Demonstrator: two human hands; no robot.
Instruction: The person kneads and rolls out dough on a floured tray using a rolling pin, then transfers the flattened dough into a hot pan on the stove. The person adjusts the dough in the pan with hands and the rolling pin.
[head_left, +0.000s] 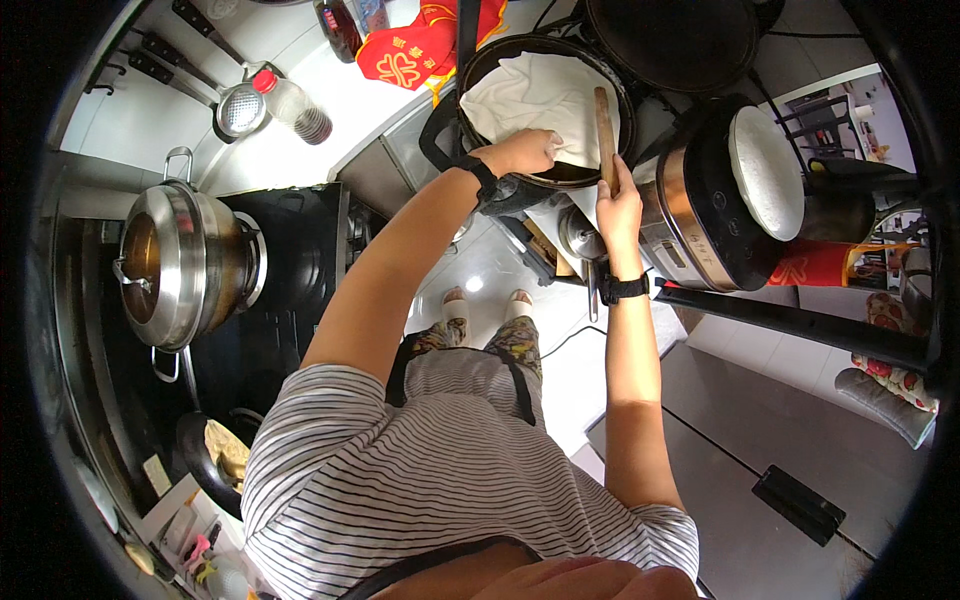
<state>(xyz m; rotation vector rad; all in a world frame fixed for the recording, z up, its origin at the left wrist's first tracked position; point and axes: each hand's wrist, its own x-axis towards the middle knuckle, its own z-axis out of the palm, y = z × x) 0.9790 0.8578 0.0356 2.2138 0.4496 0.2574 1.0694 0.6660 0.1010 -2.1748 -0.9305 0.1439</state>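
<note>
A round black electric griddle pan (628, 82) stands before me, with a large soft white sheet, cloth or dough, (551, 97) lying folded and wrinkled in it. At the sheet's near edge, my left hand (529, 152) has its fingers bent onto the white material, seemingly pinching it. My right hand (621, 206) grips the lower end of a wooden stick or rolling pin (604, 127). The stick's upper part reaches over the right side of the sheet. Both wrists wear black bands.
Left of me, a lidded steel pot (191, 262) sits on the black stove (292, 255). Right of the pan stands a rice cooker (697, 217) with a white plate (765, 172) on top. A red-capped bottle (292, 109) and a red cloth (401, 56) lie at the back left.
</note>
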